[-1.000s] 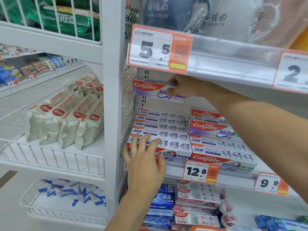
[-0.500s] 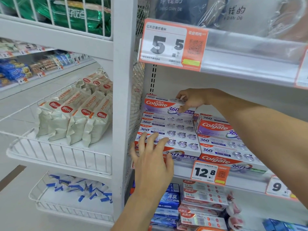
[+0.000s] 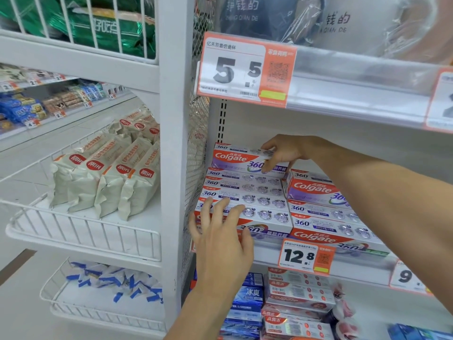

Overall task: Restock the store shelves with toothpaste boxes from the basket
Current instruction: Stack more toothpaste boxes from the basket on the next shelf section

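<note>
My right hand (image 3: 282,153) sits just above the middle of the frame, fingers curled over the right end of the top toothpaste box (image 3: 241,159) and gripping it, thumb side toward me. That box lies flat on the left stack (image 3: 242,200), its long axis running left to right along the shelf (image 3: 269,251), parallel to the front lip, with its left end close to the mesh side panel (image 3: 196,168). It looks seated on the box beneath, though I cannot tell whether it is fully squared with the 4 or so below it. My left hand (image 3: 221,231) is lower, center of the frame, fingers spread and straight, holding nothing, with the tips resting on the top and front face of the bottom box in that same stack. So the box I am placing lies up and slightly right of my left hand and directly under my right, which is plainly the nearer hand. To the right of the stack sits a shorter second stack (image 3: 326,214), touching it. I judge the coming move is a small push along the box's length or backward to line it up, then letting go. The basket is not in view. A price tag (image 3: 304,257) reading 12.8 hangs on the shelf lip below the 2 stacks.
</note>
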